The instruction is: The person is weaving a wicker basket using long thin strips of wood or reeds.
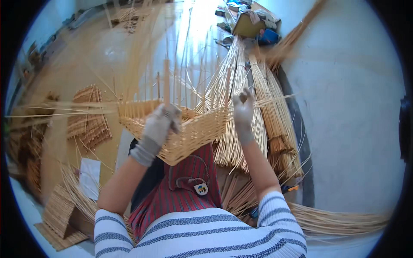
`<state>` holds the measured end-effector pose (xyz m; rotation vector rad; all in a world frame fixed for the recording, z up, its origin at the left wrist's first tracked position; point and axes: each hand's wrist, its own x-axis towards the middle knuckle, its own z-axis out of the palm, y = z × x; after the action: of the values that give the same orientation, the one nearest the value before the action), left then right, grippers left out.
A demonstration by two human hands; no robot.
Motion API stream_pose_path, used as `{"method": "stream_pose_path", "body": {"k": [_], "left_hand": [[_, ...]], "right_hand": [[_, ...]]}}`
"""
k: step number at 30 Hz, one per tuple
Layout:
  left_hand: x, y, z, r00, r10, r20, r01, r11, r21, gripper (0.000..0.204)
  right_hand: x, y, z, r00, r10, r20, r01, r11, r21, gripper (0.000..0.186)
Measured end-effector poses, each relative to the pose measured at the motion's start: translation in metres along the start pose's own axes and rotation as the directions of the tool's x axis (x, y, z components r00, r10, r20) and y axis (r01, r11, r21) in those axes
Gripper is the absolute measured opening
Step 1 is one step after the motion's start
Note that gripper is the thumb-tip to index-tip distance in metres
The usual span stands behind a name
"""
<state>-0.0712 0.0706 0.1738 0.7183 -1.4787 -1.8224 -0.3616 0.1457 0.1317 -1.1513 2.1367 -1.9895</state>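
Note:
A half-woven wicker basket (195, 133) with tall upright stakes sits tilted above my lap. My left hand (161, 124), in a pale work glove, is closed on the near side of the basket, next to a wide flat stake (167, 81). Just past the basket's right end, my gloved right hand (243, 112) is raised with its fingers curled together. A thin wicker strand (275, 99) runs out to the right from those fingers. More loose strands (56, 111) stick out from the basket's left end. Motion blurs the stake tops.
Bundles of wicker rods (271, 112) lie on the floor ahead right, beside a heap of odds and ends (249, 26). Woven panels (88, 118) lie at left, more (60, 210) at lower left. A white paper (89, 178) and loose rods (340, 219) flank me.

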Motion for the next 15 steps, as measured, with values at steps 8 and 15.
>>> {"method": "stream_pose_path", "body": {"k": [8,15], "left_hand": [[-0.075,-0.041,0.058,0.981,-0.020,0.191,0.040,0.994,-0.106,0.026],[-0.091,-0.057,0.068,0.999,-0.032,0.020,0.038,0.931,-0.362,0.026]], "right_hand": [[0.086,0.120,0.015,0.981,-0.172,-0.089,0.096,0.831,-0.547,0.055],[0.097,0.107,0.043,0.962,-0.247,-0.116,0.209,0.939,-0.272,0.045]]}}
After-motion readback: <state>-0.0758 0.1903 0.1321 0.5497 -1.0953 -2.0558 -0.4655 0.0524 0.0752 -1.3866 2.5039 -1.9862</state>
